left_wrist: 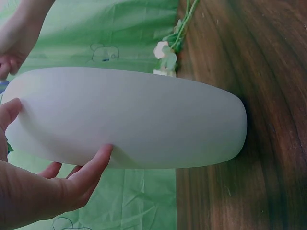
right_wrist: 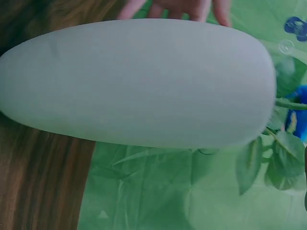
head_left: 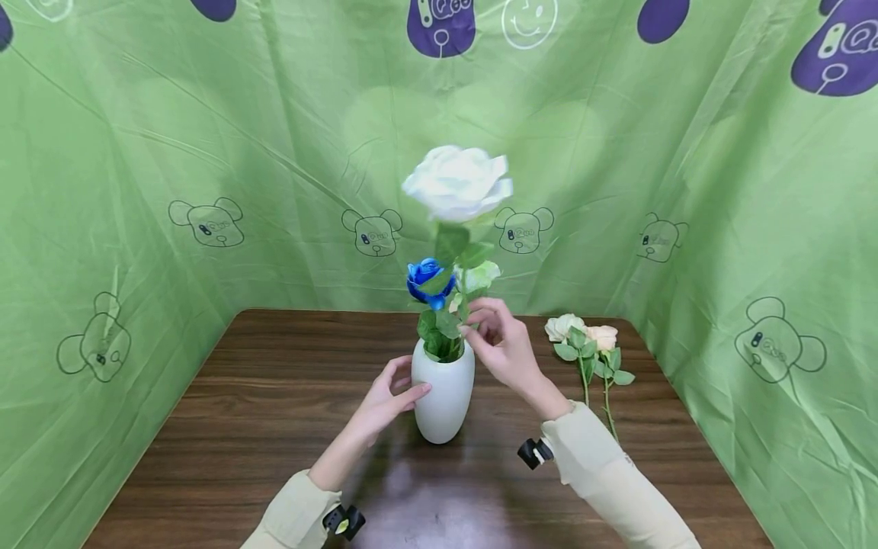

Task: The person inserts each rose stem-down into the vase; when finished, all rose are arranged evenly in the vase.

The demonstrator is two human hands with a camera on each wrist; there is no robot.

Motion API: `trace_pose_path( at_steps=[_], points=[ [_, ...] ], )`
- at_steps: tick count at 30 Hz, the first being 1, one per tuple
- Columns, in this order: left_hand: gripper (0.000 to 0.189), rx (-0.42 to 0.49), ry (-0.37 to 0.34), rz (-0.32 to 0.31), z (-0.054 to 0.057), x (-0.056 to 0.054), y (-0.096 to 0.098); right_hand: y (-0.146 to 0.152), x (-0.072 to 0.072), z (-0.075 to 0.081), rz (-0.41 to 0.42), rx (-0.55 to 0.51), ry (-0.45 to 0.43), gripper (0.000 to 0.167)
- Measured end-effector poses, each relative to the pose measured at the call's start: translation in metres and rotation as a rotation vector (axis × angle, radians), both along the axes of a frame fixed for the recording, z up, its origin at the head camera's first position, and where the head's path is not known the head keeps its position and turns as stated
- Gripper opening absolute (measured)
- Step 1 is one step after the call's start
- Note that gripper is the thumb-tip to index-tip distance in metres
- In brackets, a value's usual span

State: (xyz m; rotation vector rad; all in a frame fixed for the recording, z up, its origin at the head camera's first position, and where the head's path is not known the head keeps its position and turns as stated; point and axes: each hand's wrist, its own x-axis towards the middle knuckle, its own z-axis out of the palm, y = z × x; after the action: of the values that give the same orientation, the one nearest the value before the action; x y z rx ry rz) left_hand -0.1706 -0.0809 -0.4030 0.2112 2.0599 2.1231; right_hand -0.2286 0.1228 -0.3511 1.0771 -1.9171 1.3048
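Note:
A white vase point(head_left: 443, 400) stands upright on the table with roses in it. My left hand point(head_left: 386, 398) holds its left side, thumb on the front and fingers toward the back; the left wrist view shows the fingertips against the smooth wall of the vase point(left_wrist: 129, 117). Above the rim, my right hand point(head_left: 504, 343) pinches the stem of a tall white rose point(head_left: 458, 183), which rises over the other flowers. A blue rose point(head_left: 428, 280) and a pale greenish rose point(head_left: 484, 274) sit lower among leaves. The stem's lower end is hidden by leaves and vase.
To the right on the brown wooden table point(head_left: 274, 427) lie a white rose point(head_left: 565, 327) and a peach rose point(head_left: 602, 337), their stems toward me. Green printed cloth point(head_left: 288, 152) surrounds the table at the back and both sides.

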Motion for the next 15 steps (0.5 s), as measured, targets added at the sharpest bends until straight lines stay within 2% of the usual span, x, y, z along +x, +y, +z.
trace_pose_path(
  at_steps=[4,8,10,15],
  points=[
    [0.058,-0.014,0.001,-0.003,-0.001,0.0,0.0,-0.003,0.0,-0.011,0.017,0.153,0.026,0.029],
    [0.058,-0.039,0.007,0.004,0.0,0.001,0.0,-0.003,0.002,-0.017,0.024,0.27,0.067,0.017],
    [0.058,-0.037,0.011,0.006,0.0,0.001,0.0,-0.002,0.003,-0.017,0.024,0.303,0.08,0.011],
    [0.057,-0.016,0.018,0.008,0.001,0.0,0.0,-0.001,0.003,-0.019,0.058,0.314,0.074,0.01]
  ],
)
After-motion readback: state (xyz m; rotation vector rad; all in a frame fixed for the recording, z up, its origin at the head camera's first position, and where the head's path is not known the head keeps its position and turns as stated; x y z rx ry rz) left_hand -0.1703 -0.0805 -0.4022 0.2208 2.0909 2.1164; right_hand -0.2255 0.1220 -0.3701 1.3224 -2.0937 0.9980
